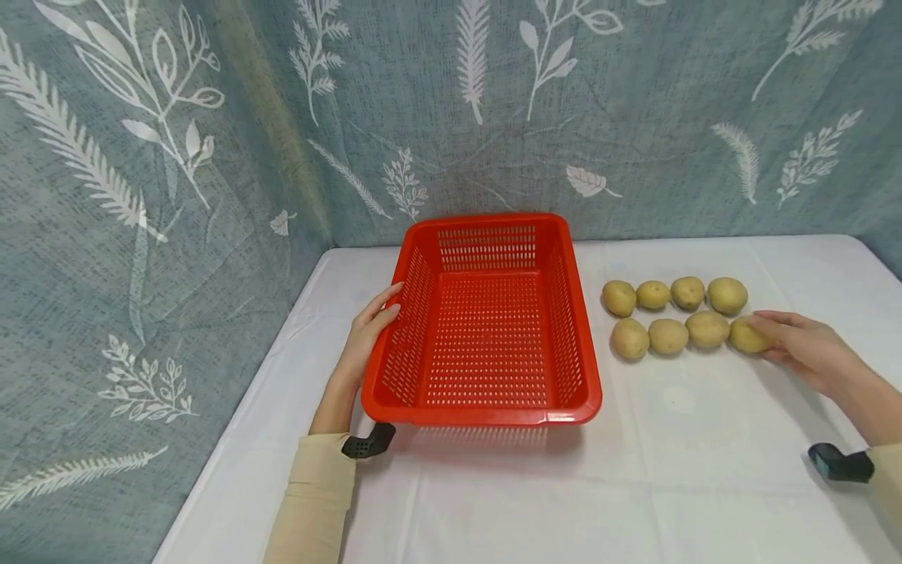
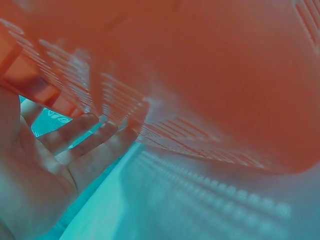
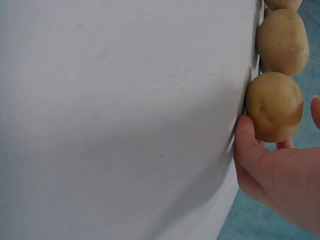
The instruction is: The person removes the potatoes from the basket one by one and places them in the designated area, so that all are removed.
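Note:
A red plastic basket point(image 1: 486, 417) with slotted walls sits at the middle of the table, nothing inside it. My left hand point(image 1: 369, 325) is at its left side, fingertips at the rim. In the left wrist view, the fairly straight fingers point(image 2: 102, 145) reach along the basket's outer wall point(image 2: 215, 90). Over on the right, my right hand point(image 1: 810, 345) holds the end potato point(image 1: 748, 335) of the front row between thumb and fingers. The right wrist view has the thumb against this potato's point(image 3: 274, 106) side, with a fingertip point(image 3: 316, 111) apart from it.
Several more potatoes stand in two rows, the back row point(image 1: 687, 292) behind the front row point(image 1: 668, 337), right of the basket. A white cloth point(image 1: 535, 501) covers the table. A patterned grey-blue curtain point(image 1: 451, 172) hangs behind and at the left.

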`<action>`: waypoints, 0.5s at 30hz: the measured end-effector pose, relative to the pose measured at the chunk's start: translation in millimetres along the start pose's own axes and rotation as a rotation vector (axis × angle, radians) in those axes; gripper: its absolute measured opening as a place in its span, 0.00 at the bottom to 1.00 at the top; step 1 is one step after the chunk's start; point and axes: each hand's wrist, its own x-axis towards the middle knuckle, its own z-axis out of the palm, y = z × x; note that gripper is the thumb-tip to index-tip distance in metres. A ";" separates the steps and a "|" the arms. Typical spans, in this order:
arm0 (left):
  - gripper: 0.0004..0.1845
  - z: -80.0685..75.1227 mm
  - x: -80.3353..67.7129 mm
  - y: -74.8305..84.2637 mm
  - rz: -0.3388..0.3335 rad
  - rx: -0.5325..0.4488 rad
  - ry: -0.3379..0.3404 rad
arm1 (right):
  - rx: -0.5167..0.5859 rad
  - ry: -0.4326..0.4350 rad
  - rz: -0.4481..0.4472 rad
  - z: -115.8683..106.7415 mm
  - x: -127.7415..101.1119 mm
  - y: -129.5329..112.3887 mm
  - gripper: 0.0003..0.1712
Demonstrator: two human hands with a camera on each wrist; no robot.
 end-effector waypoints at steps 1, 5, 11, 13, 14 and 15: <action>0.25 0.1 0.5 -0.4 0.000 0.002 -0.001 | 0.004 -0.003 -0.006 -0.7 -0.2 1.7 0.45; 0.25 -0.7 1.8 -3.9 -0.002 0.013 -0.004 | 0.101 -0.025 -0.020 -3.3 -1.4 10.4 0.40; 0.25 -3.8 -2.1 -12.7 -0.017 0.018 0.000 | 0.136 -0.047 -0.038 -1.1 -2.4 21.7 0.41; 0.25 -4.8 -3.8 -15.5 -0.022 0.020 0.004 | 0.027 -0.069 -0.080 1.1 -3.5 22.0 0.47; 0.25 -5.4 -4.4 -16.9 -0.025 0.018 0.006 | -0.023 -0.075 -0.103 2.3 -4.1 21.7 0.46; 0.25 -5.9 -5.1 -18.1 -0.027 0.023 0.010 | -0.085 -0.083 -0.129 3.1 -5.1 21.3 0.45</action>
